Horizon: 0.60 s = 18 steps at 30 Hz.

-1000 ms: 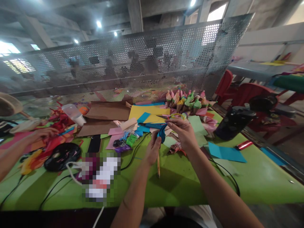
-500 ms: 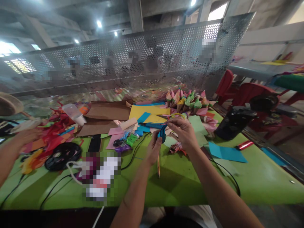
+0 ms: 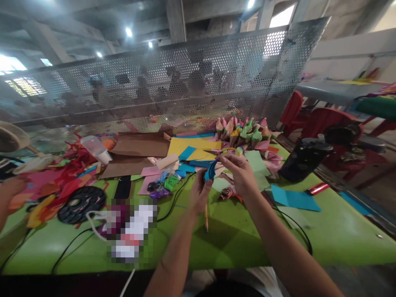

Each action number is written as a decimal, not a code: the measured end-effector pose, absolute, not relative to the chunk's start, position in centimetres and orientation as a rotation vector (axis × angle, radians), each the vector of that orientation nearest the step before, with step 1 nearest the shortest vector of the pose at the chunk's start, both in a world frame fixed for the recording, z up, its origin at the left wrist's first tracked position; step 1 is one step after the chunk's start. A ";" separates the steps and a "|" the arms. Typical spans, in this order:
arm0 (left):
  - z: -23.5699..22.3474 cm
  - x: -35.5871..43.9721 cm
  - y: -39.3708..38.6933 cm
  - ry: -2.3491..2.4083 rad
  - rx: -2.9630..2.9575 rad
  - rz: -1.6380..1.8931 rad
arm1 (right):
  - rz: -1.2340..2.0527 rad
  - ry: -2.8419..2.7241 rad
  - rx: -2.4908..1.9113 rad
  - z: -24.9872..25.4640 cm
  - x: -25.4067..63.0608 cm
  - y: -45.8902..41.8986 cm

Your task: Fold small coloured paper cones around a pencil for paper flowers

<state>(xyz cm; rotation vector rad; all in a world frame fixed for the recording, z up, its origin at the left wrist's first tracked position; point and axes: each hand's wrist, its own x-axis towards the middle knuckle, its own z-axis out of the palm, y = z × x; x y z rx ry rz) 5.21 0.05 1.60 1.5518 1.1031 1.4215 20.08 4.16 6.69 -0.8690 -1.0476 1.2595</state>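
Note:
Between my hands, above the green table (image 3: 235, 243), is a small curved stack of blue paper (image 3: 210, 171). My left hand (image 3: 199, 192) grips its lower part, thumb pressed on the near side. Thumb and fingertips of my right hand (image 3: 239, 171) pinch together at the paper's upper right end; the exact contact is small and hard to see. A yellow pencil (image 3: 206, 220) lies just below my left hand. Behind the hands a long blue-handled tool (image 3: 198, 163) rests among paper scraps. A crumpled patterned piece (image 3: 229, 192) sits under my right wrist.
Paper cones (image 3: 244, 132) cluster at the back, beside yellow paper (image 3: 198, 143). A black tumbler (image 3: 305, 159) and blue sheet (image 3: 295, 198) are at right. Left are a black palette (image 3: 82, 204), phone (image 3: 123, 187), cables and another person's hand (image 3: 12, 187). A perforated metal panel (image 3: 154, 90) stands behind.
The blue paper has tilted slightly and its upper end shifted between my fingers. The other person's hand at left has drawn back toward the left edge.

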 end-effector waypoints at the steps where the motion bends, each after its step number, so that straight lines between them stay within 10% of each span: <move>1: 1.5 5.2 0.1 1.099 1.576 1.431 | 1.276 -1.040 -0.875 6.7 20.1 4.1; 18: 1.6 4.9 -0.2 1.404 1.864 1.359 | 1.250 -1.022 -0.833 6.7 19.5 3.9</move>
